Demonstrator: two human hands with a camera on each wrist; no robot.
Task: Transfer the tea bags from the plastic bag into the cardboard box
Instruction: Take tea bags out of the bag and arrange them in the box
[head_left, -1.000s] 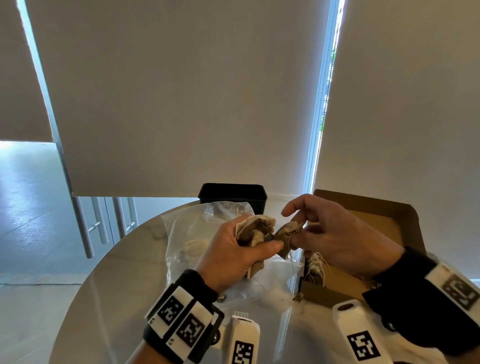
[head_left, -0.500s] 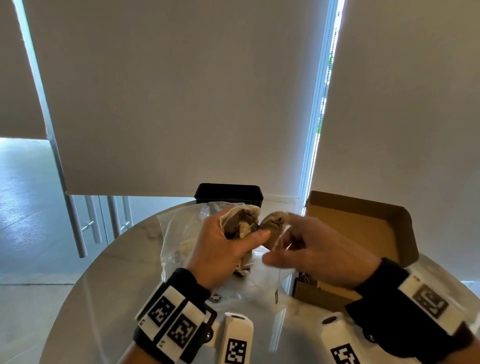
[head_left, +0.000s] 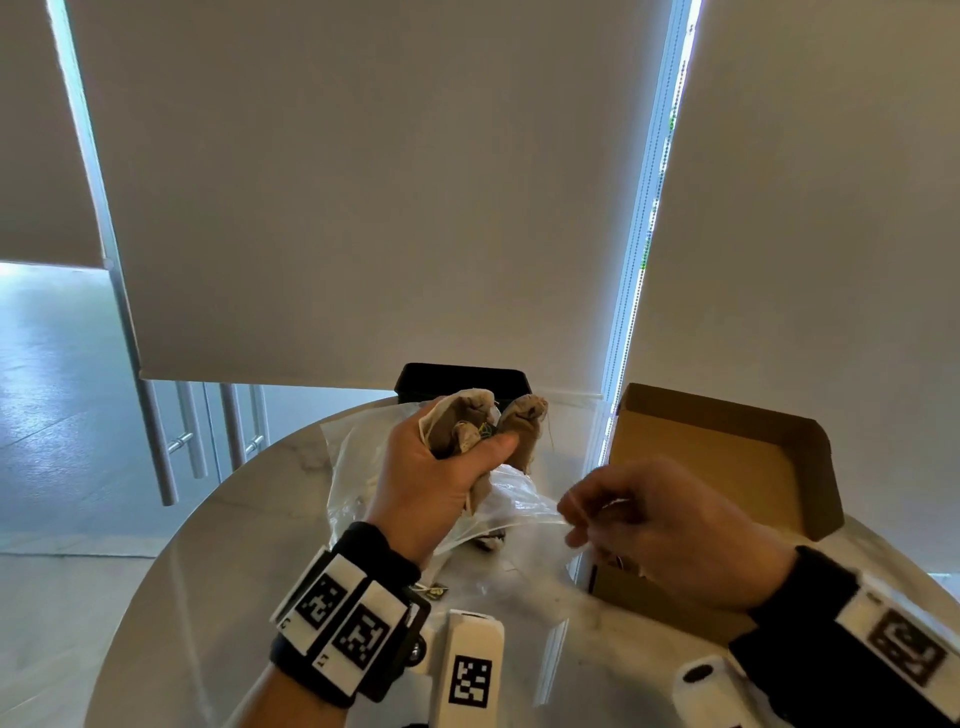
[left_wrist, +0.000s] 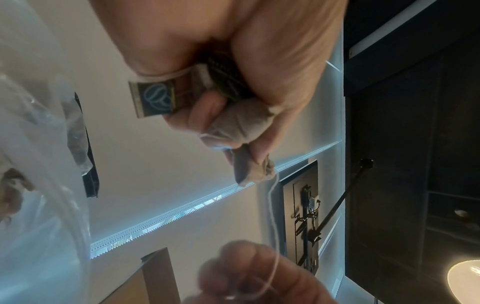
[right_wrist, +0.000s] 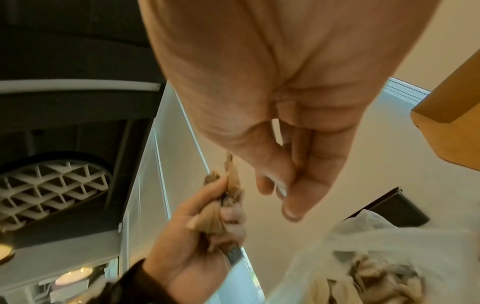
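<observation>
My left hand (head_left: 441, 478) is raised over the clear plastic bag (head_left: 358, 467) and grips a bunch of brown tea bags (head_left: 467, 421); one of them (head_left: 524, 415) sticks out to the right. In the left wrist view a dark paper tag (left_wrist: 155, 98) pokes from the fist, and a thin string (left_wrist: 272, 216) runs from a tea bag (left_wrist: 241, 123) down to my right hand (left_wrist: 246, 267). My right hand (head_left: 576, 514) pinches that string, low beside the open cardboard box (head_left: 727, 467). More tea bags (right_wrist: 376, 277) lie inside the plastic bag.
The round marble table (head_left: 234, 571) carries the bag and the box, whose lid stands open at the right. A black bin (head_left: 462, 376) stands behind the table. A loose tag (head_left: 434, 591) lies by my left wrist. Two white devices (head_left: 470, 670) sit at the front edge.
My right hand left the tea bag bunch and dropped down and to the right beside the box, drawing the string out. My left hand stayed raised with the bunch.
</observation>
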